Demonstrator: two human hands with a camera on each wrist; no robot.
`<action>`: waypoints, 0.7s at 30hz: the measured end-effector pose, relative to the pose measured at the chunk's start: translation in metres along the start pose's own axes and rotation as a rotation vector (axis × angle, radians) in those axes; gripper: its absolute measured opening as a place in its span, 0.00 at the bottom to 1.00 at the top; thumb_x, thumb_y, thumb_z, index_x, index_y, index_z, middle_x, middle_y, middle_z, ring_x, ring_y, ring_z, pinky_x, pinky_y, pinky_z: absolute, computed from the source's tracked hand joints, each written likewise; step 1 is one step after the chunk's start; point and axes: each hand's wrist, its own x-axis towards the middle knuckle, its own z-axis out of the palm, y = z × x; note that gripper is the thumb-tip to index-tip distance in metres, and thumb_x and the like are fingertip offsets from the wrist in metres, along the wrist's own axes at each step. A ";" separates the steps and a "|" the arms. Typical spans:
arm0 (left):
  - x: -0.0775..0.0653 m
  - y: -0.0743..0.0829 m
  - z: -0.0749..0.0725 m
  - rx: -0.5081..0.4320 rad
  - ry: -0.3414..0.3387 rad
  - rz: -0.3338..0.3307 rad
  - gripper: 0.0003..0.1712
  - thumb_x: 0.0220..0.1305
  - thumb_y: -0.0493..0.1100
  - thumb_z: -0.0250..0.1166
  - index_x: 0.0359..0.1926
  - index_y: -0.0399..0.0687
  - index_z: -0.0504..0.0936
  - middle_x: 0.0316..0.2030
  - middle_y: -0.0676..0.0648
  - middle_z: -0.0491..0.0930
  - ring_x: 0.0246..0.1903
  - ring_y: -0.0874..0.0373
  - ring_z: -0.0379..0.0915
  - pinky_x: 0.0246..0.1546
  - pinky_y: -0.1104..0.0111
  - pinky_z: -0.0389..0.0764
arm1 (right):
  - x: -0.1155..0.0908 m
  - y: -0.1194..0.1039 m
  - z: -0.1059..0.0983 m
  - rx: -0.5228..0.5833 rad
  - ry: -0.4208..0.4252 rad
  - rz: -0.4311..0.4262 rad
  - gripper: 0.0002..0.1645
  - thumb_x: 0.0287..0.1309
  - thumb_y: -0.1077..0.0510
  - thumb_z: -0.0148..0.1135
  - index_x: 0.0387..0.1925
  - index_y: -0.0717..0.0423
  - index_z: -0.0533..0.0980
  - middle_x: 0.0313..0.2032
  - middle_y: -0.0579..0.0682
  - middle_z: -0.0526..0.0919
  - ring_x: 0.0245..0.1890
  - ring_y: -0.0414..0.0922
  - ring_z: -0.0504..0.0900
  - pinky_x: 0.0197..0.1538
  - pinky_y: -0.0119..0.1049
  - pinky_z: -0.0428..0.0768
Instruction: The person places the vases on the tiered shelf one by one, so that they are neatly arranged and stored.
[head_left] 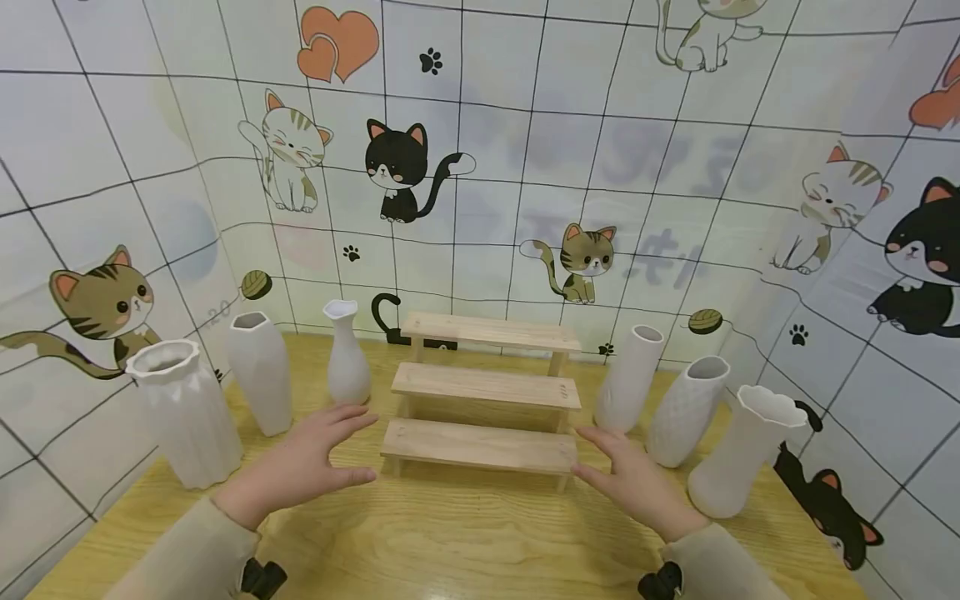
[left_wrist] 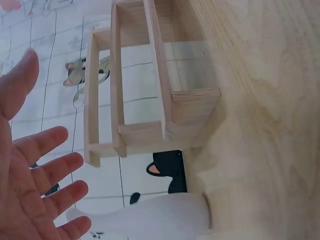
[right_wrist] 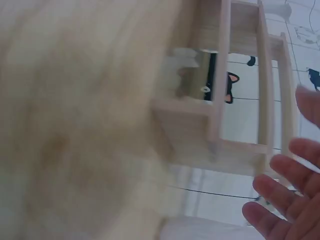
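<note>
A three-tier wooden stand (head_left: 483,442) sits on the table between my hands, its shelves bare. My left hand (head_left: 311,454) is held over the table at the stand's left side, fingers spread and holding nothing. On the other side my right hand (head_left: 637,479) reaches toward the stand's lower right corner, also with nothing in it. Just behind the left hand stands a slim white vase with a flared neck (head_left: 348,358). A white cylindrical vase (head_left: 628,379) rises behind the right hand. Both wrist views show the palms with loosely extended fingers, apart from the stand (left_wrist: 167,100).
At left are a wide ruffled-rim white vase (head_left: 187,421) and a faceted white vase (head_left: 260,375). At right stand a textured white vase (head_left: 686,412) and a white vase with a wavy rim (head_left: 742,454). Cat-print sheeting (head_left: 495,150) encloses the wooden table (head_left: 450,542).
</note>
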 end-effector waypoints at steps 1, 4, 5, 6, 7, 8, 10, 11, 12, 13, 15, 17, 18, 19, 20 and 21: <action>-0.003 -0.003 0.000 -0.042 0.017 -0.022 0.46 0.55 0.72 0.62 0.67 0.51 0.70 0.67 0.42 0.64 0.65 0.37 0.57 0.58 0.40 0.62 | 0.001 0.002 0.005 0.058 0.010 0.035 0.37 0.60 0.44 0.64 0.65 0.59 0.68 0.62 0.60 0.71 0.61 0.61 0.69 0.57 0.59 0.70; -0.011 -0.009 0.001 -0.151 0.066 -0.106 0.43 0.58 0.69 0.61 0.67 0.50 0.69 0.66 0.41 0.66 0.65 0.38 0.58 0.57 0.40 0.64 | 0.003 0.008 0.019 0.185 0.055 0.113 0.37 0.60 0.47 0.65 0.65 0.60 0.68 0.63 0.62 0.70 0.60 0.62 0.70 0.57 0.58 0.71; -0.014 -0.011 0.001 -0.178 0.085 -0.126 0.42 0.59 0.68 0.61 0.67 0.49 0.69 0.65 0.41 0.66 0.65 0.37 0.58 0.56 0.40 0.64 | 0.004 0.009 0.024 0.215 0.076 0.128 0.36 0.60 0.48 0.66 0.64 0.61 0.68 0.62 0.63 0.70 0.59 0.63 0.71 0.55 0.57 0.73; -0.017 -0.013 0.001 -0.198 0.108 -0.150 0.41 0.61 0.67 0.61 0.67 0.49 0.69 0.65 0.40 0.67 0.64 0.37 0.58 0.56 0.40 0.64 | 0.005 0.010 0.028 0.244 0.090 0.144 0.36 0.59 0.49 0.66 0.64 0.62 0.68 0.63 0.64 0.69 0.59 0.63 0.71 0.55 0.56 0.73; -0.018 -0.015 0.002 -0.211 0.135 -0.167 0.39 0.62 0.65 0.60 0.67 0.47 0.69 0.64 0.39 0.67 0.64 0.36 0.59 0.56 0.39 0.65 | 0.005 0.012 0.033 0.272 0.107 0.156 0.36 0.59 0.50 0.67 0.64 0.63 0.68 0.62 0.64 0.69 0.59 0.63 0.71 0.55 0.55 0.74; -0.020 -0.016 0.002 -0.223 0.161 -0.184 0.38 0.63 0.64 0.60 0.66 0.46 0.69 0.64 0.38 0.68 0.63 0.36 0.60 0.55 0.39 0.65 | 0.005 0.014 0.037 0.295 0.120 0.164 0.37 0.58 0.51 0.67 0.64 0.64 0.68 0.62 0.65 0.69 0.58 0.63 0.72 0.54 0.54 0.75; -0.025 -0.020 0.003 -0.237 0.224 -0.214 0.36 0.65 0.60 0.60 0.66 0.42 0.69 0.62 0.36 0.69 0.61 0.35 0.62 0.54 0.40 0.67 | 0.005 0.017 0.044 0.339 0.132 0.188 0.38 0.58 0.51 0.68 0.64 0.65 0.67 0.62 0.65 0.69 0.58 0.63 0.72 0.53 0.52 0.76; -0.027 -0.022 0.003 -0.238 0.255 -0.233 0.35 0.66 0.58 0.60 0.66 0.41 0.69 0.62 0.35 0.69 0.60 0.35 0.63 0.52 0.40 0.68 | 0.006 0.019 0.048 0.366 0.129 0.205 0.38 0.57 0.51 0.68 0.64 0.65 0.67 0.63 0.66 0.68 0.58 0.63 0.72 0.53 0.51 0.77; -0.030 -0.024 0.004 -0.241 0.290 -0.252 0.34 0.67 0.57 0.60 0.66 0.39 0.69 0.61 0.34 0.69 0.59 0.35 0.64 0.51 0.41 0.69 | 0.006 0.021 0.051 0.392 0.124 0.222 0.39 0.57 0.50 0.68 0.65 0.64 0.66 0.64 0.65 0.67 0.59 0.62 0.71 0.52 0.51 0.77; -0.032 -0.026 0.004 -0.249 0.329 -0.267 0.34 0.68 0.55 0.60 0.65 0.38 0.69 0.60 0.33 0.69 0.58 0.36 0.65 0.51 0.41 0.69 | 0.007 0.022 0.054 0.413 0.121 0.240 0.40 0.57 0.49 0.69 0.65 0.63 0.66 0.64 0.65 0.66 0.59 0.61 0.71 0.52 0.50 0.77; -0.036 -0.029 0.004 -0.277 0.421 -0.310 0.31 0.68 0.53 0.60 0.64 0.37 0.70 0.58 0.33 0.71 0.55 0.37 0.66 0.49 0.45 0.70 | 0.007 0.025 0.059 0.446 0.116 0.277 0.42 0.56 0.47 0.69 0.66 0.60 0.65 0.65 0.64 0.64 0.60 0.61 0.70 0.51 0.49 0.78; -0.039 -0.031 0.005 -0.308 0.518 -0.363 0.30 0.69 0.52 0.59 0.63 0.37 0.71 0.55 0.34 0.72 0.52 0.41 0.67 0.48 0.53 0.70 | 0.008 0.027 0.062 0.480 0.117 0.299 0.43 0.56 0.46 0.69 0.67 0.59 0.65 0.66 0.64 0.63 0.60 0.60 0.70 0.50 0.49 0.78; -0.040 -0.032 0.005 -0.332 0.571 -0.386 0.28 0.69 0.51 0.59 0.63 0.37 0.71 0.55 0.35 0.72 0.51 0.44 0.67 0.47 0.58 0.69 | 0.008 0.027 0.063 0.490 0.122 0.303 0.43 0.56 0.46 0.69 0.67 0.59 0.64 0.66 0.64 0.63 0.60 0.60 0.70 0.50 0.48 0.78; -0.042 -0.032 0.005 -0.352 0.628 -0.414 0.27 0.69 0.50 0.59 0.62 0.37 0.71 0.54 0.37 0.73 0.50 0.48 0.67 0.46 0.62 0.69 | 0.009 0.028 0.064 0.498 0.125 0.311 0.43 0.56 0.46 0.69 0.67 0.59 0.64 0.66 0.64 0.63 0.60 0.59 0.70 0.50 0.48 0.78; -0.043 -0.033 0.006 -0.379 0.687 -0.448 0.27 0.69 0.49 0.59 0.62 0.37 0.72 0.53 0.39 0.72 0.48 0.52 0.67 0.44 0.66 0.68 | 0.009 0.028 0.065 0.508 0.130 0.313 0.42 0.56 0.47 0.69 0.67 0.59 0.64 0.66 0.64 0.63 0.59 0.59 0.70 0.51 0.48 0.77; -0.044 -0.034 0.006 -0.402 0.748 -0.479 0.26 0.69 0.48 0.59 0.61 0.37 0.72 0.52 0.42 0.72 0.47 0.56 0.66 0.43 0.70 0.66 | 0.010 0.029 0.066 0.520 0.135 0.316 0.42 0.56 0.47 0.69 0.67 0.59 0.65 0.66 0.63 0.64 0.59 0.59 0.70 0.51 0.48 0.77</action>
